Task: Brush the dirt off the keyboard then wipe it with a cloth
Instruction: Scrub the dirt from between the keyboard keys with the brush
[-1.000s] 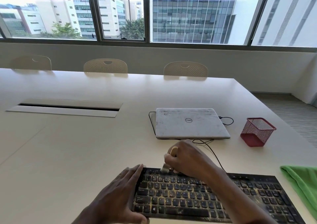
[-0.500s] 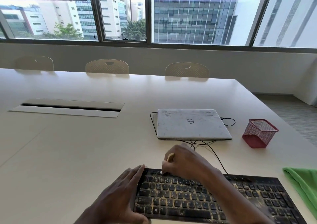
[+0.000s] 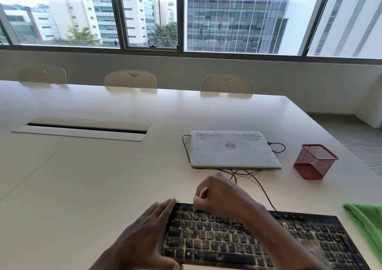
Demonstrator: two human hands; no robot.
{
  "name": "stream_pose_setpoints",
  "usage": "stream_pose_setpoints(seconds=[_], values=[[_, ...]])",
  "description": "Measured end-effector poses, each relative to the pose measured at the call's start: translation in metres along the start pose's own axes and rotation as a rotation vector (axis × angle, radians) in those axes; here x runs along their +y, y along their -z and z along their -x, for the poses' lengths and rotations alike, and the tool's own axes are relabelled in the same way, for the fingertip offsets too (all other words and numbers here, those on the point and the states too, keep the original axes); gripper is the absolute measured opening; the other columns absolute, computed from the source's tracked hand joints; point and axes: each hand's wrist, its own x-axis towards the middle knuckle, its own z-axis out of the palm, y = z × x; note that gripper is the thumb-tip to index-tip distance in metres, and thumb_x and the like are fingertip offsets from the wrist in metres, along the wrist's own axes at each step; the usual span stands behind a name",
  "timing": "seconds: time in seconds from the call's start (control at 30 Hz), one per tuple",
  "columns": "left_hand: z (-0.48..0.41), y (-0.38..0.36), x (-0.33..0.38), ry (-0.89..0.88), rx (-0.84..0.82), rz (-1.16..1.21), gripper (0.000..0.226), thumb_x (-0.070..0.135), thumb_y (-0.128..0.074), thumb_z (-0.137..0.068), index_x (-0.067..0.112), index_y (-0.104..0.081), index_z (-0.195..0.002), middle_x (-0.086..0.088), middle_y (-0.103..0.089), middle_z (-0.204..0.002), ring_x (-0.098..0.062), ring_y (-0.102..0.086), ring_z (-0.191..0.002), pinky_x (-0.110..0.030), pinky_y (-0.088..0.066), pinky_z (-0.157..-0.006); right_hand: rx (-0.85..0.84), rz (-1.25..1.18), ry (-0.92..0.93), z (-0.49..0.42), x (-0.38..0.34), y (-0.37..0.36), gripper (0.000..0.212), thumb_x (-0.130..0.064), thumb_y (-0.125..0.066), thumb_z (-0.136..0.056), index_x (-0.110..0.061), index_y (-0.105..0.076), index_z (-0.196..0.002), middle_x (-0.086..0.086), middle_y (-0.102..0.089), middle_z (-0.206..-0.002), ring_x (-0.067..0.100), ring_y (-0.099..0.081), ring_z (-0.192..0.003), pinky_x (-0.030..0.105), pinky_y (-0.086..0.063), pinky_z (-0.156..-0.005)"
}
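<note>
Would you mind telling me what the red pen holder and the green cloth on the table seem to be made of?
The red square pen holder looks like painted wire mesh, probably metal: its walls are see-through. The green cloth looks like soft matte fabric, perhaps microfibre, judging by its rounded fold.

White table point(image 3: 103, 176), keyboard point(image 3: 227, 243), laptop point(image 3: 231, 149), red mesh cup point(image 3: 314, 162), green cloth point(image 3: 368, 222)

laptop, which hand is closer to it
Right. The right hand, gripping the brush, is in front of the laptop; the left hand rests farther off, on the keyboard's left end.
</note>
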Motion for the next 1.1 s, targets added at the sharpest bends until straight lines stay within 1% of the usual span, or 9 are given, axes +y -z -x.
stream_pose_setpoints(seconds=[0.07,0.23,0.37,0.57,0.63,0.77,0.9,0.97,1.1], values=[[0.000,0.000,-0.001,0.006,-0.006,0.001,0.140,0.101,-0.056,-0.058,0.035,0.020,-0.155,0.031,0.014,-0.160,0.007,0.007,-0.150,-0.015,0.000,-0.123,0.000,-0.033,0.015,0.000,-0.002,-0.002,0.034,-0.026,-0.062,-0.096,-0.001,-0.068,-0.074,0.005,-0.060,-0.061,0.009,-0.039,-0.043,0.020,-0.033,-0.042],[0.000,-0.002,-0.002,0.020,-0.012,-0.001,0.142,0.101,-0.056,-0.059,0.032,0.018,-0.158,0.024,0.012,-0.165,0.002,0.008,-0.153,-0.022,-0.005,-0.126,0.144,-0.067,0.011,-0.006,-0.005,-0.002,0.038,-0.033,-0.059,-0.097,-0.007,-0.070,-0.071,0.005,-0.070,-0.065,0.015,-0.051,-0.044,0.030,-0.045,-0.044],[0.000,-0.002,-0.002,0.016,-0.010,0.001,0.143,0.101,-0.056,-0.058,0.031,0.017,-0.159,0.023,0.010,-0.166,0.001,0.006,-0.153,-0.024,-0.007,-0.126,0.037,0.003,0.025,-0.007,-0.006,-0.004,0.036,-0.025,-0.062,-0.095,-0.003,-0.065,-0.067,0.010,-0.062,-0.060,0.009,-0.041,-0.042,0.025,-0.038,-0.043],[-0.001,-0.001,-0.003,0.011,-0.013,-0.011,0.142,0.101,-0.056,-0.059,0.030,0.017,-0.159,0.025,0.011,-0.164,0.002,0.006,-0.153,-0.021,-0.005,-0.126,0.059,0.028,-0.002,-0.010,-0.004,0.004,0.021,-0.032,-0.067,-0.088,-0.014,-0.076,-0.082,-0.002,-0.075,-0.078,0.014,-0.068,-0.063,0.032,-0.059,-0.058],[0.000,-0.001,-0.003,0.020,-0.018,-0.012,0.143,0.102,-0.056,-0.058,0.030,0.018,-0.159,0.024,0.012,-0.165,0.001,0.007,-0.153,-0.023,-0.006,-0.126,0.031,0.030,0.016,-0.010,-0.005,0.004,0.015,-0.028,-0.068,-0.087,-0.017,-0.078,-0.084,-0.005,-0.075,-0.080,0.010,-0.069,-0.066,0.027,-0.058,-0.059],[-0.001,0.000,-0.002,0.026,-0.024,-0.005,0.143,0.101,-0.057,-0.057,0.031,0.017,-0.158,0.024,0.010,-0.165,-0.001,0.004,-0.154,-0.025,-0.008,-0.127,-0.080,-0.003,0.057,-0.006,-0.009,0.005,0.013,-0.021,-0.066,-0.084,-0.018,-0.078,-0.082,-0.007,-0.075,-0.077,0.012,-0.068,-0.063,0.032,-0.060,-0.063],[-0.001,-0.001,-0.003,0.034,-0.032,-0.005,0.143,0.102,-0.056,-0.057,0.033,0.019,-0.157,0.024,0.011,-0.165,-0.002,0.004,-0.154,-0.026,-0.009,-0.127,-0.006,-0.027,0.041,-0.009,-0.008,0.008,0.014,-0.022,-0.067,-0.085,-0.017,-0.080,-0.085,-0.007,-0.077,-0.082,0.010,-0.069,-0.067,0.030,-0.060,-0.065],[0.000,-0.002,-0.003,0.036,-0.036,-0.007,0.144,0.103,-0.055,-0.056,0.032,0.018,-0.158,0.023,0.010,-0.166,-0.003,0.004,-0.154,-0.027,-0.010,-0.127,-0.044,-0.016,0.046,-0.009,-0.007,0.007,0.014,-0.021,-0.067,-0.085,-0.016,-0.080,-0.085,-0.006,-0.077,-0.082,0.012,-0.070,-0.067,0.033,-0.060,-0.067],[0.000,0.000,-0.002,0.014,-0.020,-0.014,0.141,0.101,-0.056,-0.058,0.034,0.020,-0.155,0.026,0.012,-0.162,0.002,0.005,-0.152,-0.019,-0.005,-0.124,-0.096,-0.011,0.056,-0.006,-0.010,0.009,0.014,-0.020,-0.066,-0.085,-0.017,-0.079,-0.082,-0.007,-0.076,-0.078,0.015,-0.069,-0.066,0.035,-0.060,-0.066]])
